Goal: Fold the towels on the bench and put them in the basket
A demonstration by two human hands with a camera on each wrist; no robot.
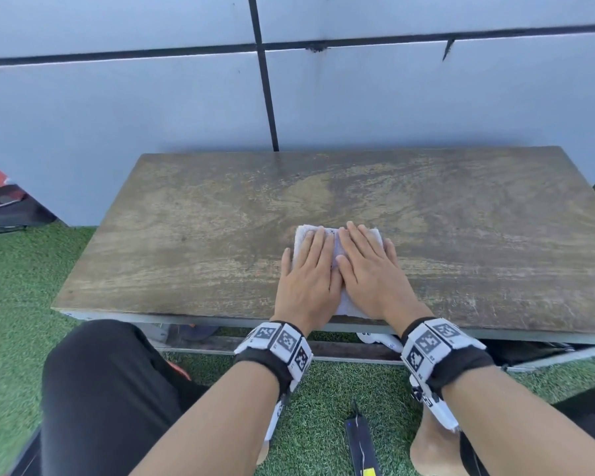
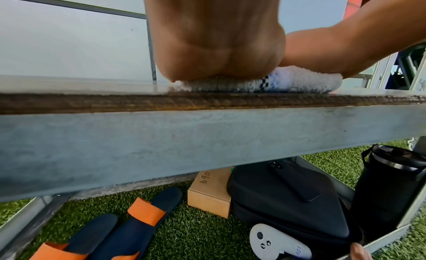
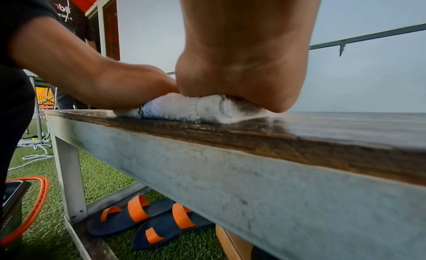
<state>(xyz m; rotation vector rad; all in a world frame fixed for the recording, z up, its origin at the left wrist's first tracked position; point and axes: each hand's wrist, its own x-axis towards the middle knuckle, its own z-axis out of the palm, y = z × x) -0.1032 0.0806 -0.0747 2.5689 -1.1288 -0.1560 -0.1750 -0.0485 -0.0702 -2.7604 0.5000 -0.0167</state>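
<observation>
1. Nearest the viewer, the left hand (image 1: pixel 308 269) and right hand (image 1: pixel 368 269) lie side by side, palms down, on 1 white towel (image 1: pixel 304 235). The fingers of both are straight and held close together, pressing flat; neither hand pinches or curls round the cloth.
2. The towel, seen edge-on in the left wrist view (image 2: pixel 299 81), is a thick, compact bundle of several layers with a dark checked stripe. Judged from this, its folding is finished or nearly so, and the hands are flattening it.
3. It lies at the near edge of the bench (image 1: pixel 461 235), roughly midway along its length.
4. Farther back, the bench top carries no other towel, so this appears to be the only 1 left on it.
5. The basket cannot be identified with certainty in any view; placing this towel in it remains to be done.
</observation>
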